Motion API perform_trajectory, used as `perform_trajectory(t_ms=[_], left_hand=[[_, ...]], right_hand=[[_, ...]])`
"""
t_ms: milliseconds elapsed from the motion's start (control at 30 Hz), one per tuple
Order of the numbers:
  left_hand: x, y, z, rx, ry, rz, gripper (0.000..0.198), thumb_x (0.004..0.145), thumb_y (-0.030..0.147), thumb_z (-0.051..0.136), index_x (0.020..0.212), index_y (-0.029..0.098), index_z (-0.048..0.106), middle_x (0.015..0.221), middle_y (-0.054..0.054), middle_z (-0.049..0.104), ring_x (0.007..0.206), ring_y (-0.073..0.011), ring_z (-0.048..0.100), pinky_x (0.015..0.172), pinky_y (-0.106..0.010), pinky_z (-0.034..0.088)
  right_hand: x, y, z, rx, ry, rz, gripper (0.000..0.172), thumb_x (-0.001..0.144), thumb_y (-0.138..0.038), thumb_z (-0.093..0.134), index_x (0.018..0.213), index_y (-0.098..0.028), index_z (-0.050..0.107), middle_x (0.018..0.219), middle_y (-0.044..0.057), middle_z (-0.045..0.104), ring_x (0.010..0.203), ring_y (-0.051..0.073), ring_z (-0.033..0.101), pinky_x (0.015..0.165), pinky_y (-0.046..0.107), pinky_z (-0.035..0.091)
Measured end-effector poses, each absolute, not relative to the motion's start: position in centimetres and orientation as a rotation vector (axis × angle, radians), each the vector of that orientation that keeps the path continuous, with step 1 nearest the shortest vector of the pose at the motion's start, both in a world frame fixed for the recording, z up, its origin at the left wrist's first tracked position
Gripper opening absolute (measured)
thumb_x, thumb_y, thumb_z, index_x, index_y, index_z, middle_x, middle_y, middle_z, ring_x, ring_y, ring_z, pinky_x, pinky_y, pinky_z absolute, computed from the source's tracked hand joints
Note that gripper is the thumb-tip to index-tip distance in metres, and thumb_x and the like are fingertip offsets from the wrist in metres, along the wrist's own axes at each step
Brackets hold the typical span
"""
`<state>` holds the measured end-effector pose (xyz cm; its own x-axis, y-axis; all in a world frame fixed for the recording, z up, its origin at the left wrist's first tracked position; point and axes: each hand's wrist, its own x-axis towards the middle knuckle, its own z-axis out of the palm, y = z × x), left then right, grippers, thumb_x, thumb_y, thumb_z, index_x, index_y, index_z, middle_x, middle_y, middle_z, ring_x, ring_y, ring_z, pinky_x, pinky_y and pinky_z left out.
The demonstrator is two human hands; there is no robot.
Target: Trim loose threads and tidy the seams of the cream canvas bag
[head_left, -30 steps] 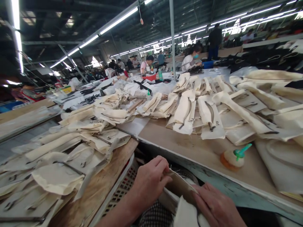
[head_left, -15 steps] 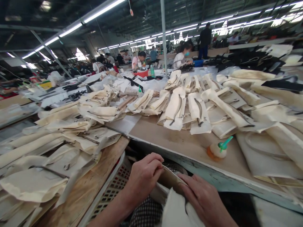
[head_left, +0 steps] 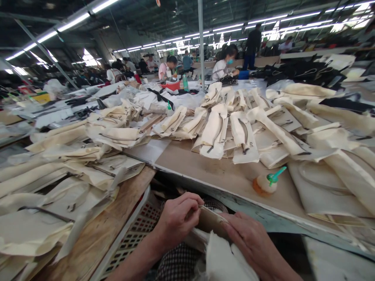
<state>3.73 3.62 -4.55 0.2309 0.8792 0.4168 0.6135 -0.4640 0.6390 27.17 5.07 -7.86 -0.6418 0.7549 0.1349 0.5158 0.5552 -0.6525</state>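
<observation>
Over my lap I hold a cream fabric bag piece (head_left: 224,259) with a tan inner side showing. My left hand (head_left: 179,218) is closed, its thumb and fingers pinching the left end of the piece's upper edge. Closed on the right end of that same edge is my right hand (head_left: 249,238), thumb hidden behind the fabric. Between the two hands the edge runs fairly straight. Below, the pale material hangs loosely over a checked garment (head_left: 174,261).
A glue bottle with a green nozzle (head_left: 268,182) stands on the brown table (head_left: 202,169). Cream bag pieces with zippers (head_left: 215,128) cover much of it. More pieces lie on the wooden board (head_left: 96,226) at left, beside a white plastic basket (head_left: 129,238). Several people work farther back.
The view has shifted slightly, so the surroundings sit a little higher and to the left. Both hands keep their hold on the bag piece, with little movement.
</observation>
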Motion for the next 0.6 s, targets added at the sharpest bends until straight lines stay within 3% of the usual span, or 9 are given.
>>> perform_trajectory(t_ms=[133,600], left_hand=[[3.88,3.58,-4.77,2.134,1.413,1.113,0.016,0.084,0.007,0.054,0.075,0.019,0.057,0.089,-0.002,0.07,0.076,-0.0115,0.065,0.068,-0.019,0.05],[4.3,3.73,-4.08,1.944,1.43,1.147,0.017,0.081,0.006,0.058,0.069,0.019,0.056,0.085,0.0,0.07,0.078,-0.0126,0.066,0.071,-0.022,0.05]], right_hand=[[27.14,5.21,-7.54,-1.032,-2.383,0.88,0.04,0.109,-0.039,0.025,0.101,-0.025,0.062,0.08,0.001,0.061,0.077,0.02,0.059,0.066,0.028,0.043],[27.33,5.42,-7.27,-1.003,-2.338,0.941,0.037,0.109,-0.04,0.028,0.106,-0.028,0.063,0.078,-0.001,0.06,0.077,0.019,0.058,0.066,0.026,0.042]])
